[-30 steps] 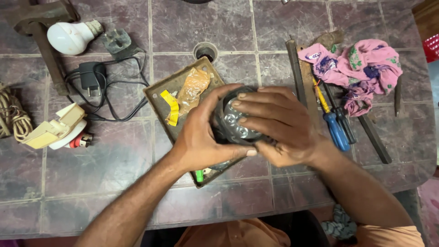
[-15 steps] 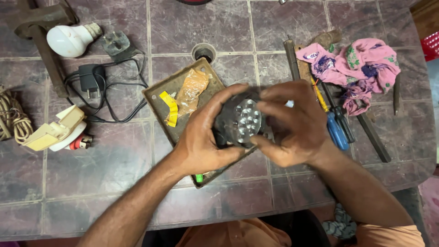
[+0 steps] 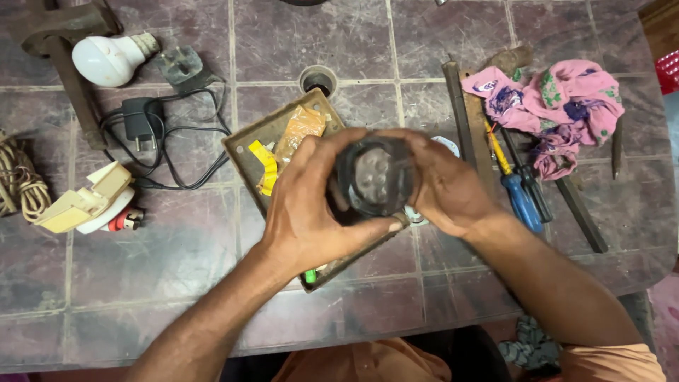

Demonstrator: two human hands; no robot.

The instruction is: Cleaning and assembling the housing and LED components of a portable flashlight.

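Note:
Both hands hold a round black lamp head [image 3: 373,182] with several small lenses on its face, turned up toward me. My left hand [image 3: 311,212] wraps its left side, thumb along the lower edge. My right hand [image 3: 444,185] cups its right side, fingers curled over the top rim. The lamp head hovers above a brown wooden tray [image 3: 249,150] that carries a yellow tape strip [image 3: 264,164], an orange plastic packet [image 3: 300,131] and a green-tipped item [image 3: 310,276].
On the tiled table lie a white bulb [image 3: 106,59], a black charger with cable [image 3: 141,122], a cream switch box [image 3: 88,201], a rope coil [image 3: 18,182], a pink cloth [image 3: 559,99], a blue-handled screwdriver [image 3: 520,198] and metal bars [image 3: 463,110]. A hole [image 3: 318,79] opens in the table behind the tray.
The lamp head has been turned in my hands, so its lens face now points up. My right hand has slid from covering the front to the right side.

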